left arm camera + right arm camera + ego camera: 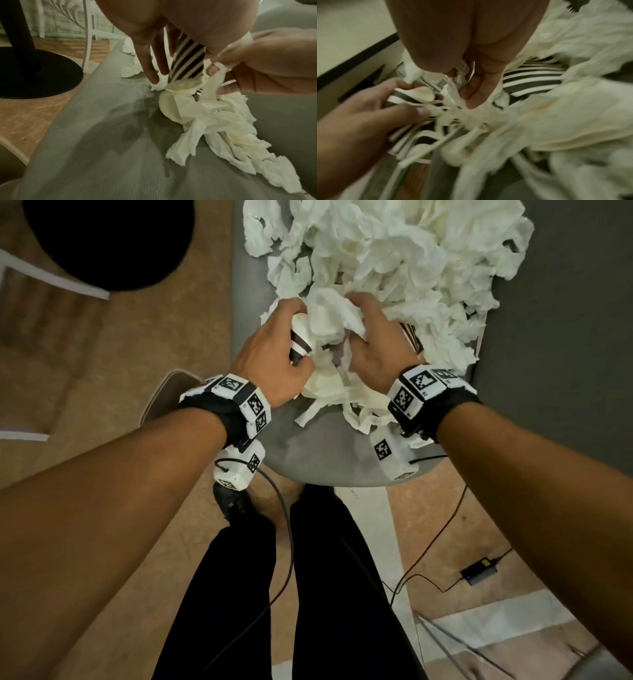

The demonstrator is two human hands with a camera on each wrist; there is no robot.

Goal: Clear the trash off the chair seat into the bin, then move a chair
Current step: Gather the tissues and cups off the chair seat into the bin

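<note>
A grey chair seat (308, 453) carries a big heap of crumpled white tissues (394, 251). At its near edge both hands close in on one bundle of tissues (329, 316). My left hand (298, 337) grips a black-and-white striped paper cup (301, 345), which shows under its fingers in the left wrist view as the striped cup (188, 60). My right hand (356, 316) has its fingers curled into the tissues (556, 115), beside a second striped cup (532, 81). Torn tissue strips (223, 128) hang below the bundle. The right wrist view is blurred.
A black round table base (102, 241) and white chair legs (51, 275) stand on the wooden floor to the left. Cables and a power adapter (479, 571) lie on the floor to the right. A dark grey surface (565, 337) borders the seat's right side.
</note>
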